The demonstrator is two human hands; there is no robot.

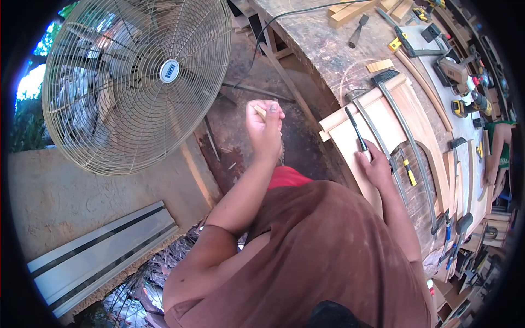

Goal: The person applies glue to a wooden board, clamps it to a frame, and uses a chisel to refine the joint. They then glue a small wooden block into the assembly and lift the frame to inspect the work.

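Note:
My left hand [265, 126] is raised off the bench, its fingers closed around a small pale piece of wood [260, 112]; most of that piece is hidden in the fist. Over the bench, my right hand [376, 167] grips a chisel [358, 133] by its handle, with the dark blade pointing away from me. Beneath the chisel lies a pale wooden frame [350, 158] with a curved cutout. Two long bar clamps [407, 131] run across this frame. A yellow-handled tool [409, 173] rests inside the cutout, close to my right hand.
A large caged fan [136, 82] stands at the left. Another chisel [359, 31] and wood blocks [350, 12] lie on the workbench [311, 38]. Farther right are a cordless drill [481, 102], more clamps [458, 229] and another person's arm [496, 153]. A cable [268, 27] hangs over the bench edge.

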